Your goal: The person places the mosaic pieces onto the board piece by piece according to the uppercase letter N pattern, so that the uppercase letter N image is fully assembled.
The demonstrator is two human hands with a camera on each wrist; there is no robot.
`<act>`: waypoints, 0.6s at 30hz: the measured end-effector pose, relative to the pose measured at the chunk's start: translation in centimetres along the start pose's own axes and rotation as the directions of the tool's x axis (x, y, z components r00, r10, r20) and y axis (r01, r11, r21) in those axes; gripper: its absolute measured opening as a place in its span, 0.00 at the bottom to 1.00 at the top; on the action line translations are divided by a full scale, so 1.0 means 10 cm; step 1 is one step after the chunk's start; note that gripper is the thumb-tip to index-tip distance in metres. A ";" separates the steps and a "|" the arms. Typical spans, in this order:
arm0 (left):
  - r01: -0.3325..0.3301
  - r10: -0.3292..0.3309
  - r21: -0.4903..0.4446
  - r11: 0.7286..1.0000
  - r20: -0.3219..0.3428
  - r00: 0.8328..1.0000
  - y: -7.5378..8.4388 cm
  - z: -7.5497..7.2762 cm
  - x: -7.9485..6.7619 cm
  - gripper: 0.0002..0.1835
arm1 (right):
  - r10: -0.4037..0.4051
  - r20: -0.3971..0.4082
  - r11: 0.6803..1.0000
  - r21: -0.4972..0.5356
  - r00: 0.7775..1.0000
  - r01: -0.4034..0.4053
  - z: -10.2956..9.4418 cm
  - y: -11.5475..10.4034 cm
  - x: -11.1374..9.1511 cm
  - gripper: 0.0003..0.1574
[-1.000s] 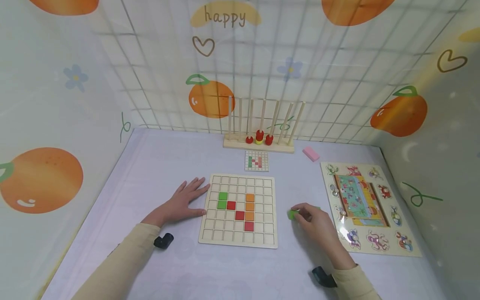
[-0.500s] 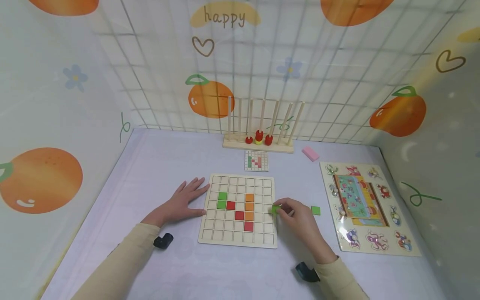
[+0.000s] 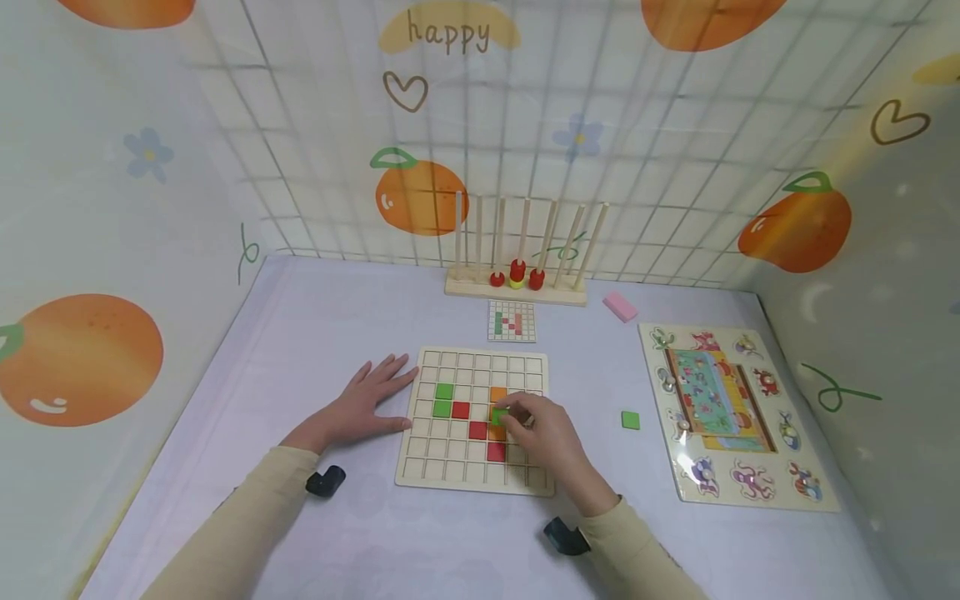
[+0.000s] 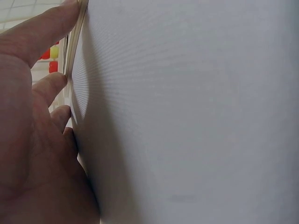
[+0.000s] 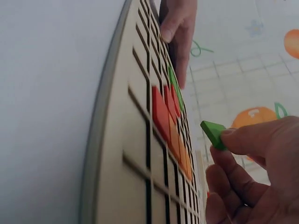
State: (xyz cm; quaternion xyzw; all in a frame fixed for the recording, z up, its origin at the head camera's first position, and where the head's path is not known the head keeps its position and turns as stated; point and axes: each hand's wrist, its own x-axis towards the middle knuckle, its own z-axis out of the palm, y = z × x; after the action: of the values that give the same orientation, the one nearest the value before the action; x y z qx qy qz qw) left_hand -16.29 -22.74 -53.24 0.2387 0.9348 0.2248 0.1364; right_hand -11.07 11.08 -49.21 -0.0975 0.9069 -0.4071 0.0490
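A wooden grid board (image 3: 442,471) lies flat in the middle of the table. Set in its squares are two green tiles (image 3: 444,400), three red tiles (image 3: 477,431) running diagonally, and a column of orange tiles (image 3: 498,394). My right hand (image 3: 551,437) pinches a green square tile (image 5: 213,134) between thumb and fingers, held above the board; in the head view it overlaps the orange column. Fingers spread, my left hand (image 3: 367,404) rests at the board's left edge, thumb and fingertips right at the rim. One more green tile (image 3: 631,420) lies on the table to the right.
Behind the board is a small pattern card (image 3: 512,321), then a wooden peg stand (image 3: 517,289) with red and yellow beads. A pink block (image 3: 619,306) lies at back right. An animal puzzle board (image 3: 738,417) occupies the right side. Printed curtains enclose the table.
My right hand has carried the green tile leftward from the table's right side to over the board, uncovering the other green tile. My left hand has stayed at the board's edge.
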 end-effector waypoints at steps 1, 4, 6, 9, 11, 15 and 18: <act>0.000 0.000 -0.002 1.000 0.001 1.000 0.00 0.00 0.00 0.50 | -0.013 0.007 1.000 0.002 1.000 0.013 0.02 -0.02 0.01 0.09; -0.002 0.002 -0.005 1.000 0.002 1.000 0.01 -0.01 0.00 0.49 | -0.051 0.018 0.999 0.007 0.999 0.051 0.09 -0.08 0.06 0.09; -0.002 0.002 -0.005 1.000 0.003 1.000 0.02 -0.01 -0.01 0.50 | -0.072 0.022 0.997 0.005 0.997 0.072 0.13 -0.11 0.08 0.09; -0.012 0.012 -0.002 1.000 -0.005 1.000 0.02 -0.02 -0.01 0.50 | -0.081 0.039 0.997 -0.005 0.996 0.081 0.20 -0.17 0.12 0.09; -0.021 0.021 0.000 1.000 -0.014 1.000 0.01 -0.01 -0.01 0.50 | -0.086 0.055 0.996 -0.013 0.995 0.087 0.25 -0.20 0.13 0.09; -0.040 0.040 -0.005 0.999 -0.025 0.999 0.02 -0.01 -0.01 0.50 | -0.109 0.076 0.993 -0.025 0.991 0.111 0.37 -0.27 0.16 0.09; -0.043 0.043 -0.010 0.999 -0.025 0.999 0.03 -0.03 -0.01 0.49 | -0.139 0.090 0.989 -0.037 0.986 0.143 0.45 -0.31 0.17 0.08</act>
State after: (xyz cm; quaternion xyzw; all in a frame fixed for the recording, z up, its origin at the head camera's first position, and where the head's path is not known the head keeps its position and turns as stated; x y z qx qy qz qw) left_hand -16.14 -22.64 -52.83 0.2554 0.9299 0.2353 0.1213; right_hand -11.58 5.36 -49.90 -0.1800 0.9033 -0.3852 0.0574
